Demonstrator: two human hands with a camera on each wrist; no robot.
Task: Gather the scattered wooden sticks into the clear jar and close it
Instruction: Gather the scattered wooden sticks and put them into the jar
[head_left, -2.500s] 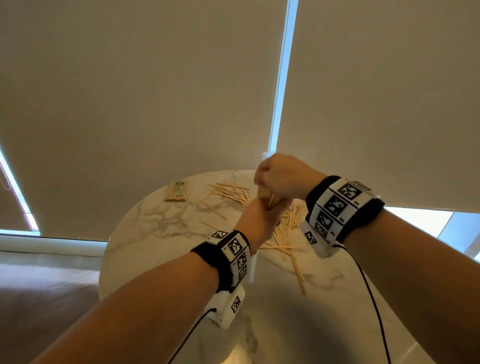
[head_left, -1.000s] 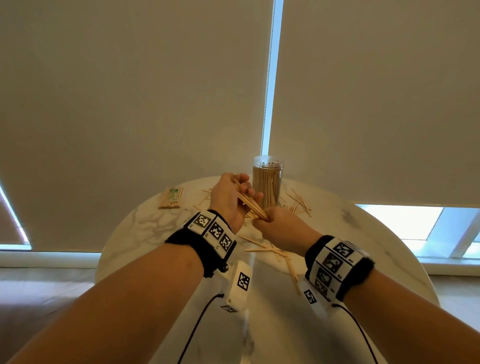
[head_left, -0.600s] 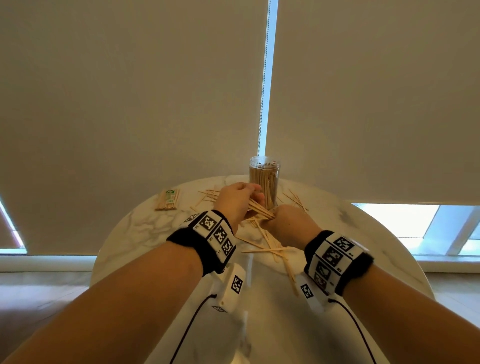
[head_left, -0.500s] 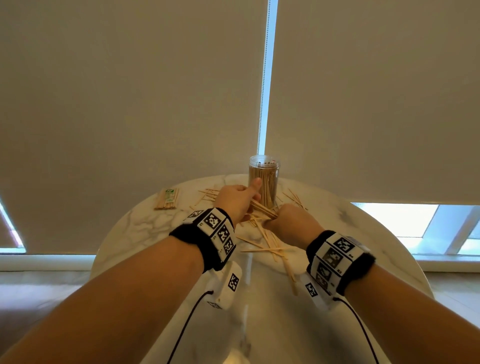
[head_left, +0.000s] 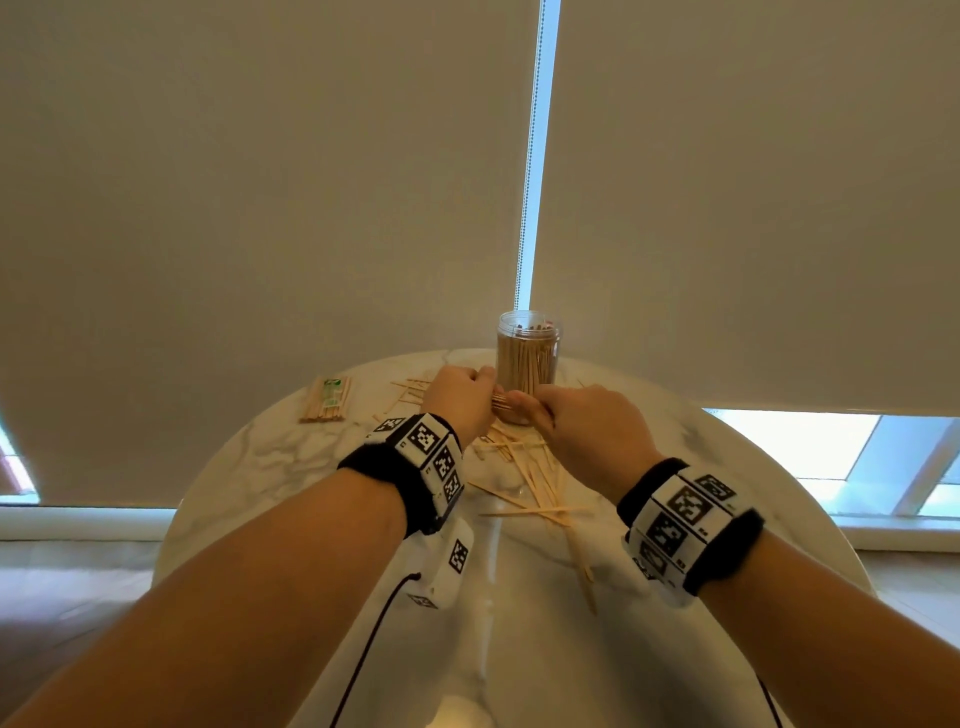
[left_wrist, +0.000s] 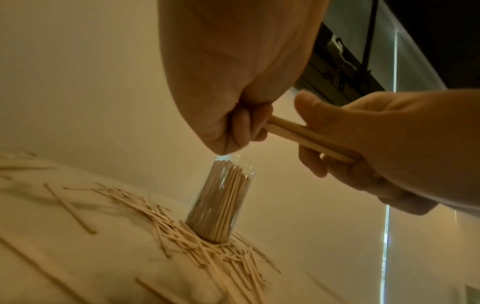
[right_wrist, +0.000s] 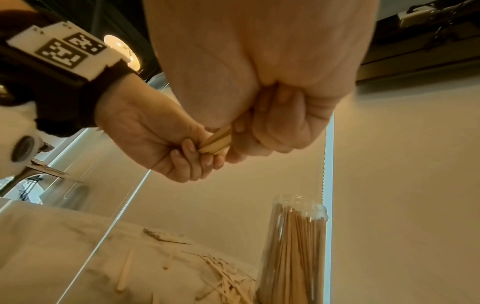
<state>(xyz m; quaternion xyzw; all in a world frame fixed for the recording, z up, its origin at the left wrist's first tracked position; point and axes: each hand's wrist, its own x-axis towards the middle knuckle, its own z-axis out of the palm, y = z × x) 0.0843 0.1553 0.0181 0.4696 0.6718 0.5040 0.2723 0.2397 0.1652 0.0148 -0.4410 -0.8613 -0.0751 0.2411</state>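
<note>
Above table (head_left: 291, 457) | both hands grip stick bundle (left_wrist: 306, 136) | left hand (head_left: 460, 400), right hand (head_left: 582, 423) | open jar (head_left: 529, 364) behind

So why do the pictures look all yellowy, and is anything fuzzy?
Head view: bright daylight shows around the blinds, so the arms look dim. Left wrist view: warm yellow cast, loose sticks smeared, jar soft. Right wrist view: the right hand looms huge and soft; a lamp glares upper left.
</note>
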